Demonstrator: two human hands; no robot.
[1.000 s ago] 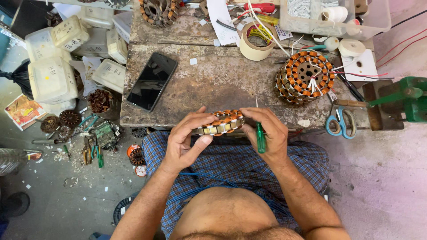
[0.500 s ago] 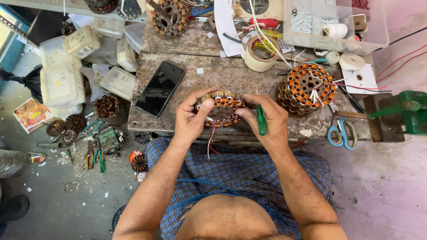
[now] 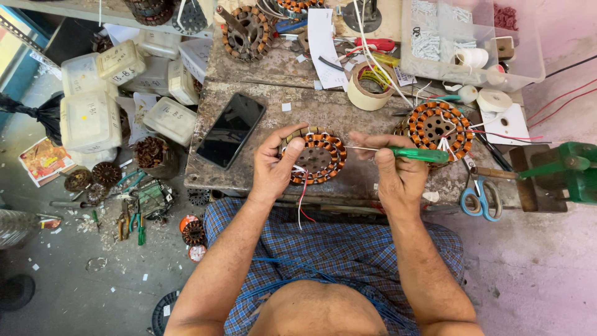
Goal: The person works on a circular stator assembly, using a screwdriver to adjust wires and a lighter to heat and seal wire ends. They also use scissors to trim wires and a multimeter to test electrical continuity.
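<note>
Meanwhile left hand grasps the copper-wound stator, right hand grasps a green-handled screwdriver; white labelled boxes sit left.

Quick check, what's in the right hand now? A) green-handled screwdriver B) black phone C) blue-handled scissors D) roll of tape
A: the right hand grips a green-handled screwdriver, its shaft pointing toward the copper-wound stator that the left hand steadies on the bench; the scissors, tape roll and phone lie untouched.
</note>
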